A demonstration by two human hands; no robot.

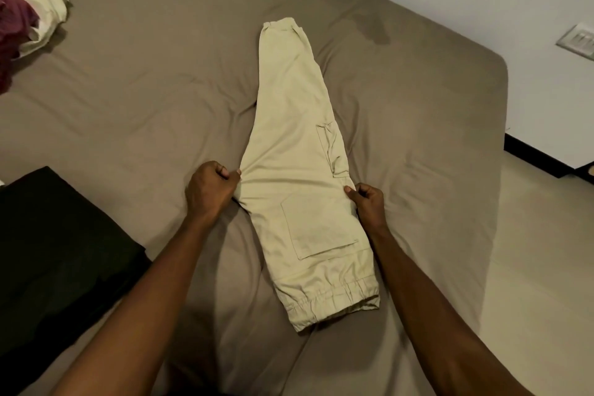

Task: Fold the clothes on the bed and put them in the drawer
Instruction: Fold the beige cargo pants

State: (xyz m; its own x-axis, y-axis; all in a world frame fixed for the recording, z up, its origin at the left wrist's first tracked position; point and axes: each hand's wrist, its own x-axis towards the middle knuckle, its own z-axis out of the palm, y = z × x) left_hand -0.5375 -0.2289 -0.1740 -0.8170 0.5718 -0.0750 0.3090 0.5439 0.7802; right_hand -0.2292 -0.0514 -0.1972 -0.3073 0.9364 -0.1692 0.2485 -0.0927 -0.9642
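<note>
Cargo trousers (302,177), pale beige, lie lengthwise on the bed (128,90), folded leg over leg, elastic waistband nearest the camera, cuffs toward the far side. Flat patch pocket faces up near the waist; a second flap pocket sits on the right edge, mid-leg.

Far left, top corner: heap of unfolded clothes (29,3), cream fabric with a maroon piece tucked into it, well apart from the trousers. Left edge, lower: dark folded garment (54,251) lying flat on the sheet.

Left hand (210,191): grip curled tight, pinching the trousers' left edge at about mid-length, thumb on top of the cloth. Right hand (368,199): grip likewise narrow, thumb and fingers nipping the right edge just below the flap pocket. Both forearms reach in from the near side, one on each side of the waistband.

Sheet is grey-brown, creased around the trousers; a darker patch shows beyond the cuffs. Right: pale floor (546,267), white wall with a switch plate (578,42).

No drawer or other container in view.
</note>
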